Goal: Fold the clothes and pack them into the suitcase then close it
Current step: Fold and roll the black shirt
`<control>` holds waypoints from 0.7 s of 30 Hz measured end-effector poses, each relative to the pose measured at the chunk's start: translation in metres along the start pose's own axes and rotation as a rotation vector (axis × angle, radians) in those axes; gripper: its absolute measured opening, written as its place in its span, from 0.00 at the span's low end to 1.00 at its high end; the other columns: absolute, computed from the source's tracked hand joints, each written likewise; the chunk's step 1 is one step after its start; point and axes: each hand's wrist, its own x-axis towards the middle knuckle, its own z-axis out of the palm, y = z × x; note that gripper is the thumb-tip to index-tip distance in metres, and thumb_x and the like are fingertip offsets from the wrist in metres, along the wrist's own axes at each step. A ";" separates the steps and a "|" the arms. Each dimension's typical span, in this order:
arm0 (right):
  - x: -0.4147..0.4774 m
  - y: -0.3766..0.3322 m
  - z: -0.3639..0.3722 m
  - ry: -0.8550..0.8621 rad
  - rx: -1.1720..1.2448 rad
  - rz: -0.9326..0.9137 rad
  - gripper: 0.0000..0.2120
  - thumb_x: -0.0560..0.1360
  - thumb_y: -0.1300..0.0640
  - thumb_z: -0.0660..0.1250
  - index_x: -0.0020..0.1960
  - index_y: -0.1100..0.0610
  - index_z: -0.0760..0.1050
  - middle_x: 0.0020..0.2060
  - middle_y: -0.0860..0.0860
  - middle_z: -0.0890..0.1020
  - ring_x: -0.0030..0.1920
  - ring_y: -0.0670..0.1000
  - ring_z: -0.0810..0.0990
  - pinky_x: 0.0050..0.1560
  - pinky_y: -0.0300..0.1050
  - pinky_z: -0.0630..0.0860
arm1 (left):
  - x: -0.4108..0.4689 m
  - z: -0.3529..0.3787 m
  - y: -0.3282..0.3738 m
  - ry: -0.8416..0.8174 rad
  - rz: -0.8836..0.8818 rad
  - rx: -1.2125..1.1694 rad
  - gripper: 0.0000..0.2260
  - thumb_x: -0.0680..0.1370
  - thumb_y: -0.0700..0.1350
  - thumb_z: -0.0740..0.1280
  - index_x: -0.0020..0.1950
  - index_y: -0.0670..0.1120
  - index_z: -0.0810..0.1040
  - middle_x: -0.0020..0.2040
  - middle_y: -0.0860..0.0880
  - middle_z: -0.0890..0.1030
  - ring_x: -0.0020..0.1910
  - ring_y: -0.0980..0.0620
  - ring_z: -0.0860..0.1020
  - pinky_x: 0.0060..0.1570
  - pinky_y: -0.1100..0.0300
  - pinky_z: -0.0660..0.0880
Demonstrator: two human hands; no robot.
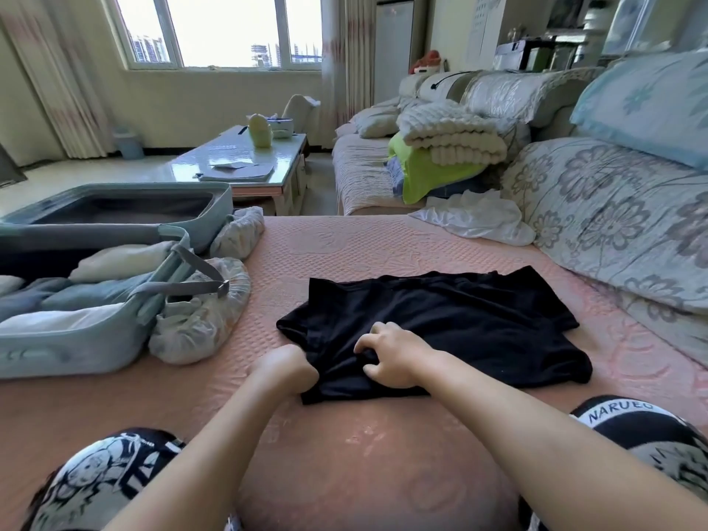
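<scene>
- Our left hand [287, 367] and right hand [390, 356] both pinch the near edge of the black shirt [440, 323], mid-frame on the bed [344, 247].
- The open suitcase [76, 339] sits at left.
- An uneven pull from either hand could bunch the fold.

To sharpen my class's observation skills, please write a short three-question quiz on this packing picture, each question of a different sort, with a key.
1. True or false: the suitcase is closed.
2. The left hand and the right hand both grip which garment? A) white B) black C) green
3. Short answer: which piece lies crumpled at the far end of the bed?

Key
1. False: it lies open, with folded clothes inside.
2. B, the black garment.
3. The white garment.
</scene>
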 end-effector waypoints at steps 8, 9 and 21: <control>0.050 0.005 -0.022 0.119 0.104 0.007 0.14 0.78 0.54 0.62 0.63 0.46 0.77 0.61 0.48 0.77 0.61 0.53 0.78 0.62 0.48 0.75 | 0.025 -0.022 0.018 0.312 0.059 -0.024 0.22 0.79 0.55 0.62 0.68 0.43 0.68 0.67 0.42 0.73 0.68 0.42 0.70 0.62 0.51 0.69; 0.062 0.006 -0.024 0.143 0.113 0.010 0.15 0.79 0.55 0.61 0.63 0.46 0.78 0.62 0.47 0.77 0.60 0.53 0.78 0.61 0.49 0.75 | 0.029 -0.024 0.020 0.303 0.061 -0.005 0.24 0.79 0.57 0.62 0.68 0.43 0.69 0.67 0.42 0.73 0.68 0.42 0.71 0.62 0.52 0.70; 0.159 -0.044 -0.018 -0.029 -0.534 -0.427 0.23 0.80 0.59 0.62 0.74 0.46 0.66 0.67 0.51 0.73 0.60 0.56 0.80 0.48 0.50 0.76 | 0.033 -0.014 0.026 0.020 0.068 -0.006 0.12 0.76 0.47 0.63 0.58 0.46 0.77 0.57 0.46 0.80 0.58 0.43 0.79 0.53 0.54 0.75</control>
